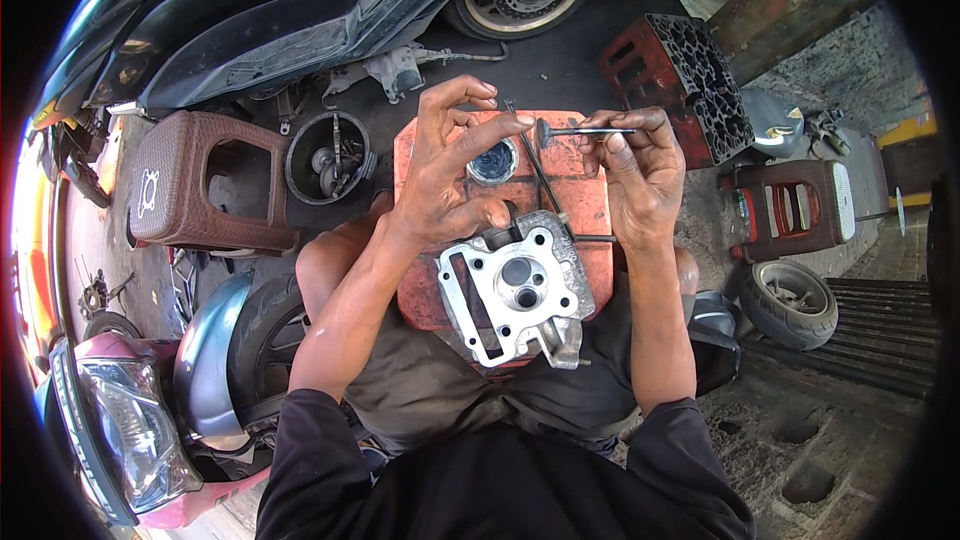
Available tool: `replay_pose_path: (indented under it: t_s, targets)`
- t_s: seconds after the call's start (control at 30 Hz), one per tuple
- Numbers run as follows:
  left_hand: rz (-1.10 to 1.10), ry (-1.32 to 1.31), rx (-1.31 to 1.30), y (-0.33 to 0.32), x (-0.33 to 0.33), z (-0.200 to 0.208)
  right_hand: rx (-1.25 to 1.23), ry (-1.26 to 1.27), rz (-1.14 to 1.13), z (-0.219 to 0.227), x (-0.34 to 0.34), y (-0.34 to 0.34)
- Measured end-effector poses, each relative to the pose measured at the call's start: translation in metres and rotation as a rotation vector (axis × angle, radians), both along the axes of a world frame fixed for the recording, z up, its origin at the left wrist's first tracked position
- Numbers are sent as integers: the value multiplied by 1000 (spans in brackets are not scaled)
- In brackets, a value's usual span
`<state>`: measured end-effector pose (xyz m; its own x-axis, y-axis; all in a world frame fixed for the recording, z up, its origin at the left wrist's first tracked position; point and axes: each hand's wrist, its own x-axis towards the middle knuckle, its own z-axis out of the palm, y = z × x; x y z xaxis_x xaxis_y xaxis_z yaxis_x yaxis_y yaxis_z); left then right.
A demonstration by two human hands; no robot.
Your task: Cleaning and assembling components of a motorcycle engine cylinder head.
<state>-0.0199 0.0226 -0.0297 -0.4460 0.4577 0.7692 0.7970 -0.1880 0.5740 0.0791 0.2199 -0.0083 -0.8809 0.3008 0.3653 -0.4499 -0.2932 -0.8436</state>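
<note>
My right hand (645, 165) pinches an engine valve (543, 134) by its stem. The valve lies about level, its dark disc end toward my left hand (445, 155). My left index finger stretches out close to that disc; whether it touches, I cannot tell. The left thumb is spread apart, just above a bare metal cylinder head (503, 318), which rests with its flat, holed face up on a worn red box-like surface (420, 290). Beyond it, an open round tin (492, 164) holds dark grey paste. Beside the tin lies a thin dark rod (541, 180).
At left stand a brown plastic stool (175, 175) and a dark bucket (293, 175) of metal parts. A dark motorcycle (300, 40) fills the far left. A red crate (625, 65), a second stool (790, 208) and a small wheel (790, 302) are at right.
</note>
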Motion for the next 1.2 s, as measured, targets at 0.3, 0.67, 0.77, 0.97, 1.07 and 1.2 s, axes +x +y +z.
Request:
replay_pose_path:
  t_s: [0.3,0.67,0.77,0.97,1.07,1.2]
  targets:
    - [10,4,-26,-3,1,1,61,-3,-29,1,1,-2]
    - [56,18,-45,-4,0,1,-30,7,9,2,1,0]
    - [61,18,-24,-3,1,0,-24,22,40,0,2,3]
    - [54,50,-26,-2,7,4,-51,36,17,1,0,-1]
    - [48,77,-24,-2,8,3,-50,30,19,1,0,-2]
    - [46,80,-37,-2,8,4,-18,23,-1,1,0,-1]
